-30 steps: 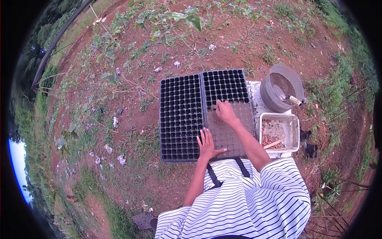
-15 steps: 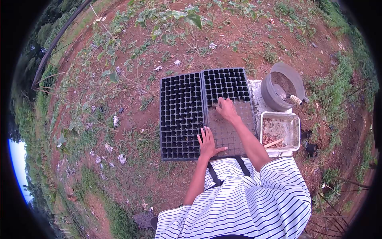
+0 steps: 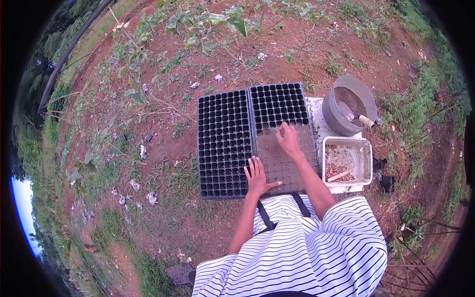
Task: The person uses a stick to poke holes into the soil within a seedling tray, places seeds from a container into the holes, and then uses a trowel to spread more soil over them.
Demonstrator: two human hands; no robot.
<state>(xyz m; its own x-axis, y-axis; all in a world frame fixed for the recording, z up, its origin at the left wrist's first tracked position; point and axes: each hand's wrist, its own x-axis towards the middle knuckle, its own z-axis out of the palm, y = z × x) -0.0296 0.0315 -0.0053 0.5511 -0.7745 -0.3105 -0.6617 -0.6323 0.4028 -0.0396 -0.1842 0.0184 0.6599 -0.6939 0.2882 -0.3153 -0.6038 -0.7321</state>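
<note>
Nearest is the person's striped shirt (image 3: 297,247), close against the near side of the table (image 3: 319,123), whose white top shows along its right edge. The left hand (image 3: 257,182) lies open and palm down, fingers spread, by the near left part of the right cell tray (image 3: 302,99); it grips nothing. Here the soil (image 3: 277,161) is spread over the cells, and their grid shows through.

On the right, towards the table's near right corner, a white basket (image 3: 369,168) holds reddish bits and a flat stick (image 3: 339,175). Farther up the right tray, the right hand (image 3: 288,139) is at the soil's far margin, fingers bent and drawn together; whether anything is pinched between them, I cannot tell.

By my reading, somewhat over half of this tray is covered; the far rows remain dark and unfilled. The left cell tray (image 3: 222,143), just beside it, shows no soil fill at all. Towards the table's far right corner stands a grey bucket (image 3: 332,116) with soil and a pale-handled tool (image 3: 366,121). Beyond are leafy plants (image 3: 232,22) on reddish ground.
</note>
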